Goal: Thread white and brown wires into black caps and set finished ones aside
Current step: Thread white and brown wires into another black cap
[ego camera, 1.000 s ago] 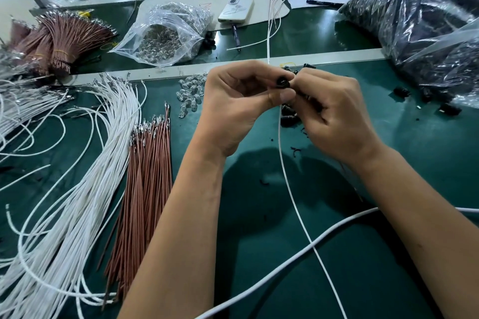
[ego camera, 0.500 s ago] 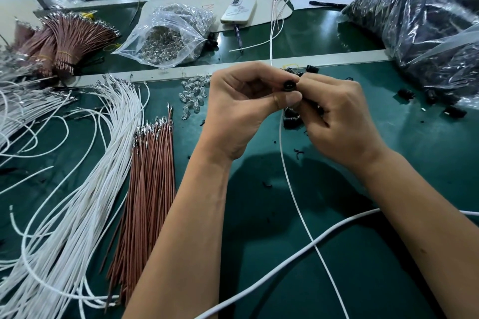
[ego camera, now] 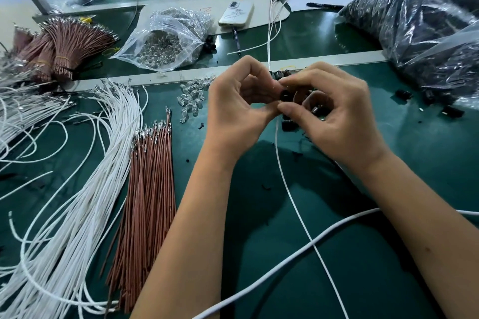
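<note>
**Both hands on one black cap**

Left hand (ego camera: 238, 109) and right hand (ego camera: 334, 116) meet fingertip to fingertip over the green table (ego camera: 363, 254), and the cap (ego camera: 285, 96) sits right between them, pinched by both thumbs and forefingers. A white wire (ego camera: 293, 199) drops from just under the cap and runs back toward the person between the forearms. Can't tell if its end is actually inside the cap, the fingers cover that bit.

Loose caps (ego camera: 287, 123) lie under the right hand's fingers. Left of the left hand: brown wires (ego camera: 147, 189), then the white wires (ego camera: 85, 189) further out. Just beyond the left hand's knuckles, some clear bulbs (ego camera: 191, 97). Finished ones (ego camera: 274, 10) lie well beyond both hands, next to a phone (ego camera: 236, 13).
</note>
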Tool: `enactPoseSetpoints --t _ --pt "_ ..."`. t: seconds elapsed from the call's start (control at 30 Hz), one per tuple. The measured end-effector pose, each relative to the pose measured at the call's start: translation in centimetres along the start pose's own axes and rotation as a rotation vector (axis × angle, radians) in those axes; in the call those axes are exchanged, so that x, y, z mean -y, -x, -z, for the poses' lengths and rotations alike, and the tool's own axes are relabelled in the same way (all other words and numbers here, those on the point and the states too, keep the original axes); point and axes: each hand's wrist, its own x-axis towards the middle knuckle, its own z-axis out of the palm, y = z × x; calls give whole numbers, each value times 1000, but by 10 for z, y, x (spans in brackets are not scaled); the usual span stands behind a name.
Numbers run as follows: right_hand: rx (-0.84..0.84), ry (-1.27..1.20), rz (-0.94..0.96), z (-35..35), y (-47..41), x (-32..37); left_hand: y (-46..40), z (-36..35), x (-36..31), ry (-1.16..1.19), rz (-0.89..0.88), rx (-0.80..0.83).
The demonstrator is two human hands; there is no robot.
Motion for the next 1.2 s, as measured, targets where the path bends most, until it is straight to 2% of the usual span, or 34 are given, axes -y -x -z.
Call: enactPoseSetpoints --t 0.17,0.33,0.43,0.57,0.83,1.1,1.2 --pt "-94 -67 -18 0 0 -4 0 -1 3 7 23 3" --pt "-181 -389 -271 -3 0 -7 -1 -5 8 46 178 22" --pt "-148 -559 -428 -2 -1 -9 1 -12 7 73 221 56" --pt "-61 -582 -525 -2 -2 -11 1 -14 7 71 232 79" --pt "-82 -768 -772 -2 -4 -12 4 -28 8 135 358 67" --pt "-145 -802 -812 -5 -5 -14 3 -31 8 145 384 60" --pt "-177 -706 -705 -2 -4 -13 4 -31 9 109 316 73"
